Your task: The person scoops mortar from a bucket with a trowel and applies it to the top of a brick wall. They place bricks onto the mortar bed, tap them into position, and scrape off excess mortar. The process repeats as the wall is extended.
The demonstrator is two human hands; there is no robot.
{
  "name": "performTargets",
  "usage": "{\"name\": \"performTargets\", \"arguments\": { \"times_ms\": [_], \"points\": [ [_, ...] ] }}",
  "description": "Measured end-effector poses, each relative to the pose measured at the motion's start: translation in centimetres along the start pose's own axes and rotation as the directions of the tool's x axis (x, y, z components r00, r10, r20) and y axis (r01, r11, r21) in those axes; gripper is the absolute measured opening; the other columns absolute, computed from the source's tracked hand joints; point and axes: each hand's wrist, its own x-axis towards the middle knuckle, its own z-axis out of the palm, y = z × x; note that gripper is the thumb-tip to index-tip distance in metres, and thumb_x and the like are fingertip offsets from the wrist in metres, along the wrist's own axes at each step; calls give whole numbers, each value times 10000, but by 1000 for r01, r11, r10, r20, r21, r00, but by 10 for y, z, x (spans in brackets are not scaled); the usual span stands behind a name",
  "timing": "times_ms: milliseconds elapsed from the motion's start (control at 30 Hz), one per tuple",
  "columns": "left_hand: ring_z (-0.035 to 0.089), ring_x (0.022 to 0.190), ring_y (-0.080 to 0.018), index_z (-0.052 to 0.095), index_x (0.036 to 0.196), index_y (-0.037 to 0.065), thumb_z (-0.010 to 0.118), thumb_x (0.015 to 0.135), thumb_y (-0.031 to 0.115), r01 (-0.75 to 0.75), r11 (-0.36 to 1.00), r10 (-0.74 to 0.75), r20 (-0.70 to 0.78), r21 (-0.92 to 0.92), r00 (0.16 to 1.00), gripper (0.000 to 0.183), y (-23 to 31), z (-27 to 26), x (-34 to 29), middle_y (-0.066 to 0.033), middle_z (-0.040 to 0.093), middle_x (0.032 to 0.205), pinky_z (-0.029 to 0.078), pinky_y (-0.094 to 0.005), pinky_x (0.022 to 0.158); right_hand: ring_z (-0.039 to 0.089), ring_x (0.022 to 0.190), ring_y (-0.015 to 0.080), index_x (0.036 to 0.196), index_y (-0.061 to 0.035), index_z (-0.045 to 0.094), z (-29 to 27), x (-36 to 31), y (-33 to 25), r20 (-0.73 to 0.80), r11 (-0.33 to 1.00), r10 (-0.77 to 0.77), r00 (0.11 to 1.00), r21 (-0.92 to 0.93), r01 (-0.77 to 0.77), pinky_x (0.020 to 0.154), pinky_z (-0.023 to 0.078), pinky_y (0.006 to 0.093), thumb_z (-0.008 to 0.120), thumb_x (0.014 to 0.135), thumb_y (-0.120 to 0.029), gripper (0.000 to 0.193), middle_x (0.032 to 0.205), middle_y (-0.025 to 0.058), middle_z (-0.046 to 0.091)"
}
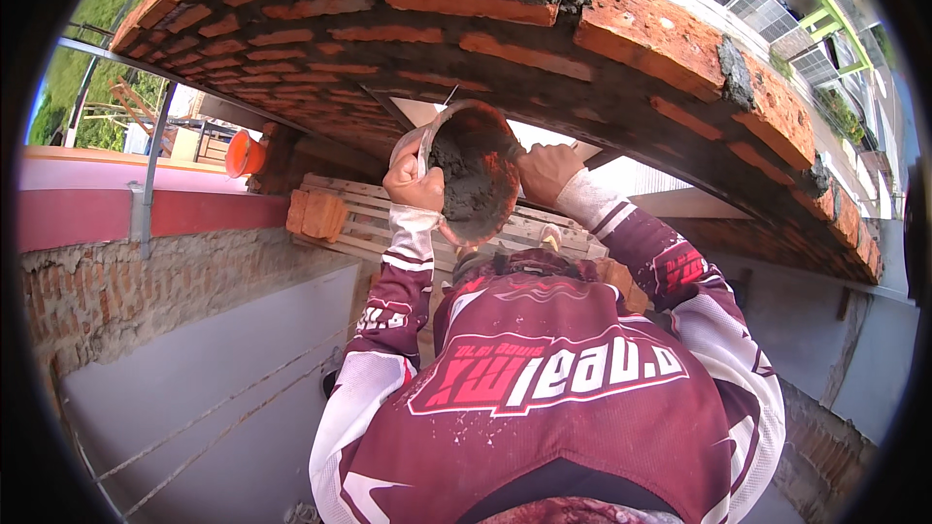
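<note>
A round bucket [397, 147] of wet grey mortar [464, 189] is tipped so its mouth faces me, just under the brick wall. Orange shows on its mortar-smeared inner wall. My left hand [416, 184] is closed on the left rim. My right hand [550, 173] is a fist against the bucket's right edge; whatever its fingers wrap round is hidden. Above and beyond both hands, the brick wall [427, 36] of orange bricks and grey mortar joints curves across the view. A thin metal tip [451, 94] pokes up behind the bucket.
Below the bucket is a slatted wooden platform [364, 223] with loose bricks [316, 215] stacked at its left end. An orange bucket [245, 153] sits at far left, beyond a metal post [155, 155]. Rods [214, 412] cross the lower left near a partly bare brick wall [165, 286].
</note>
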Motion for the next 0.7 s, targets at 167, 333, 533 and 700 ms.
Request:
{"name": "performTargets", "arguments": {
  "times_ms": [167, 333, 533, 700],
  "points": [
    [454, 634, -4, 654, 814, -95, 559, 689, -65, 151, 980, -155, -23, -131, 988, 160, -2, 3, 7, -95, 750, 1106, 394, -184, 568, 709, 799, 384, 1071, -57, 709, 47, -10, -10, 430, 530, -111, 896, 788, -313, 731, 536, 493, 572, 935, -354, 354, 897, 229, 709],
    [514, 688, -21, 610, 770, -90, 536, 716, -108, 346, 928, -345, 29, -139, 938, 93, -4, -22, -4, -37, 720, 1098, 412, -195, 600, 711, 771, 328, 1077, -32, 710, 65, -27, -13, 127, 741, -111, 986, 671, -3, 677, 544, 438, 583, 922, -331, 360, 945, 206, 716],
    [509, 688, -39, 547, 668, -72, 550, 684, -86, 315, 945, -316, 9, -91, 949, 21, -2, -18, -10, -87, 727, 1152, 400, -228, 578, 699, 747, 379, 1322, -133, 595, 25, -34, -8, -275, 969, -237, 932, -142, 204, 665, 568, 521, 593, 889, -163, 434, 1002, 161, 688],
    [501, 692, -51, 599, 777, -83, 548, 683, -83, 107, 994, -107, 46, -2, 993, 107, 6, 4, -9, -76, 729, 1113, 408, -220, 601, 710, 797, 398, 1263, -119, 617, 13, -22, 21, -125, 1000, -9, 992, 22, 12, 611, 565, 508, 536, 942, -230, 349, 949, 224, 690]
  ]
}}
